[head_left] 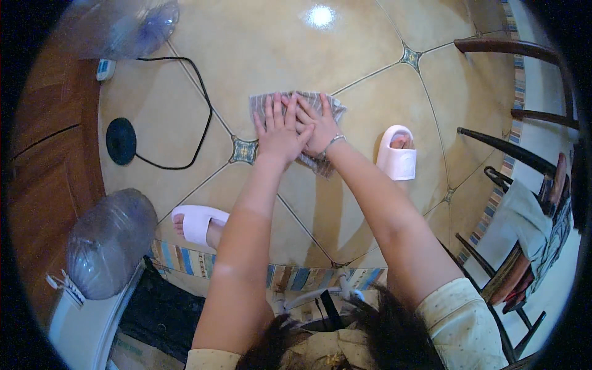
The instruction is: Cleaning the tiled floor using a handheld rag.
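Observation:
A striped grey-brown cloth (319, 165) lies spread on the tan tiled floor in front of me. My left hand (280, 137) presses flat on it, fingers stretched away from me. Beside it my right hand (316, 132), with a thin bracelet at the wrist, also rests flat with its fingers apart. The two hands overlap at the inner side, the left thumb crossing over the right hand. Cloth edges show past the fingertips and below the right wrist; its middle is hidden under my palms.
My feet wear pale pink slippers (404, 163), one on each side. Leftward lie a black disc (121, 141) with a looped cord (208, 111), a clear plastic bag (139, 31) and a stuffed bag (108, 246) near wooden panelling (52, 160). Dark chair legs (505, 148) and draped clothes (521, 213) stand right.

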Motion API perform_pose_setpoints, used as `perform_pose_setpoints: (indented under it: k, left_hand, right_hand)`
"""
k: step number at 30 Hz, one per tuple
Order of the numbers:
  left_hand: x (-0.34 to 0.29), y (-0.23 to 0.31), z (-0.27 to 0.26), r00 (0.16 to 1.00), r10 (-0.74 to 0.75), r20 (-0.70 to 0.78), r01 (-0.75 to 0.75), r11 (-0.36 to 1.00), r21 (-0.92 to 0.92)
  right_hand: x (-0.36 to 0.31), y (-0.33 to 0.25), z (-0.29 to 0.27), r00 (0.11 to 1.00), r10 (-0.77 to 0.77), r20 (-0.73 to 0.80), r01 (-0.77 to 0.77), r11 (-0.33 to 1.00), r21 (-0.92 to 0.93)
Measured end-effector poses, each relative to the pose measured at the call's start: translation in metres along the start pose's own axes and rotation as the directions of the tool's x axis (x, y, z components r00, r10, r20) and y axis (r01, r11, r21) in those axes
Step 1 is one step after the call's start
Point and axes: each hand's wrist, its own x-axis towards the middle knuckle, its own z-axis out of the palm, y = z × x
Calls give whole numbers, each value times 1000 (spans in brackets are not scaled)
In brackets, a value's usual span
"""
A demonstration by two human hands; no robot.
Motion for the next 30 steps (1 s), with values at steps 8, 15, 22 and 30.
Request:
perform_pose_setpoints:
  k: [8, 15, 22, 30]
  left_hand:
    - [66, 14, -19, 998, -53, 28, 55, 996, -70]
    - [152, -14, -55, 997, -29, -67, 28, 999, -25]
    - [173, -74, -63, 978, 0, -209, 2, 1000, 11]
    - [151, -131, -77, 994, 0, -106, 9, 996, 88]
  right_hand:
    - [46, 54, -12, 1000, -6, -18, 6, 1000, -21]
    - [130, 92, -25, 996, 55, -71, -60, 995, -74]
    - [187, 67, -32, 997, 64, -42, -65, 997, -41]
    - [212, 4, -27, 991, 129, -38, -129, 992, -3]
